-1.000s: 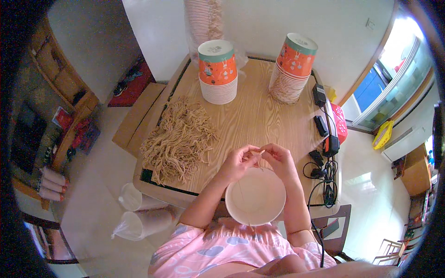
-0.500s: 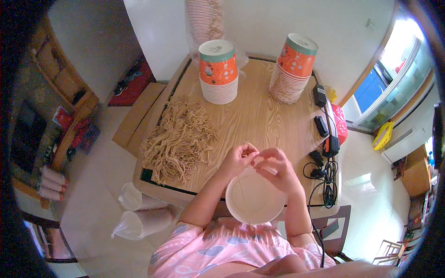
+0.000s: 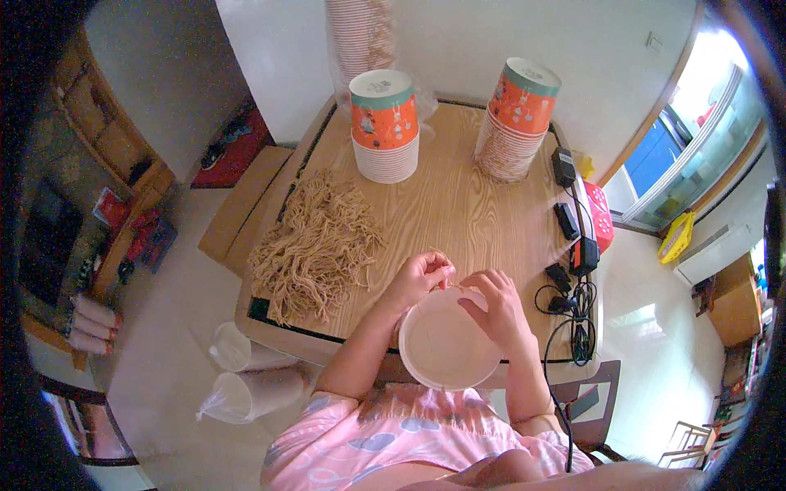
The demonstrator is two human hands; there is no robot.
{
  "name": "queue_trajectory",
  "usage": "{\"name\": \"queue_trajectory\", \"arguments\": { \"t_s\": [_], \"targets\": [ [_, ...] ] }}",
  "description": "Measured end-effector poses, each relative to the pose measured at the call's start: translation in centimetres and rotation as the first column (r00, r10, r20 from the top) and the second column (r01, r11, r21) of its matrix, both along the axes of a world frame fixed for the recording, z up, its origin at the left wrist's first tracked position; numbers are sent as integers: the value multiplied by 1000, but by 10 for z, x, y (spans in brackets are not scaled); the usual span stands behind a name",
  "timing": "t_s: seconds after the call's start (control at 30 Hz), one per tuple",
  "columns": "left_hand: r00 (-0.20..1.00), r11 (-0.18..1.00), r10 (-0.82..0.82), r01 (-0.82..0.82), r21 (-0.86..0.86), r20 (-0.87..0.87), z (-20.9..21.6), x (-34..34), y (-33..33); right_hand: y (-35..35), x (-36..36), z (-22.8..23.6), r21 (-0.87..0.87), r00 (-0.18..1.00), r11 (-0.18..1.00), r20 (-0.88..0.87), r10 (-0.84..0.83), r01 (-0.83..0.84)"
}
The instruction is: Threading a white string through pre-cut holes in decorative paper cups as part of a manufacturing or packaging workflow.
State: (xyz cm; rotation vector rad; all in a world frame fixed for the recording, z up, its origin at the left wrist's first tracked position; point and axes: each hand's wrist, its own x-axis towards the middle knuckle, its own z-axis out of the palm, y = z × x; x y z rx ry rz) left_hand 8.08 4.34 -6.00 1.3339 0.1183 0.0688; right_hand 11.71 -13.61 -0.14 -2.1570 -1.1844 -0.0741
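At the table's near edge, a white paper bucket stands with its open mouth facing up toward me. My left hand is closed in a pinch at its far rim, holding a thin tan string. A strand of string seems to run on toward the other hand. My right hand grips the bucket's right far rim, thumb over the inside and fingers beyond the edge. To the left lies a loose heap of tan strings. The bucket's outer wall is mostly hidden from me.
Two upside-down stacks of orange-and-green paper buckets, one left and one right, stand toward the back. Black power adapters and coiled cables line the right edge. Wrapped bucket stacks lie on the floor at left, below a cardboard box.
My hands have drawn apart. The right hand has come down from beside the left one onto the bucket's rim, while the left stays near the far rim with the string.
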Motion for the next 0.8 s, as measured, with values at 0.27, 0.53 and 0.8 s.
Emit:
{"name": "queue_trajectory", "arguments": {
  "t_s": [0.27,0.53,0.8],
  "targets": [
    [998,999,-42,42,-7,-41,6,-1,-2,12,12,-10,20,999,1000,-30,11,-10],
    [995,988,-100,103,115,-30,5,-4,3,16,13,-4,173,995,985,-89,36,-20],
    [988,987,-142,147,68,-65,-7,-6,6,17,10,1,160,1000,987,15,22,-24]
  ]
}}
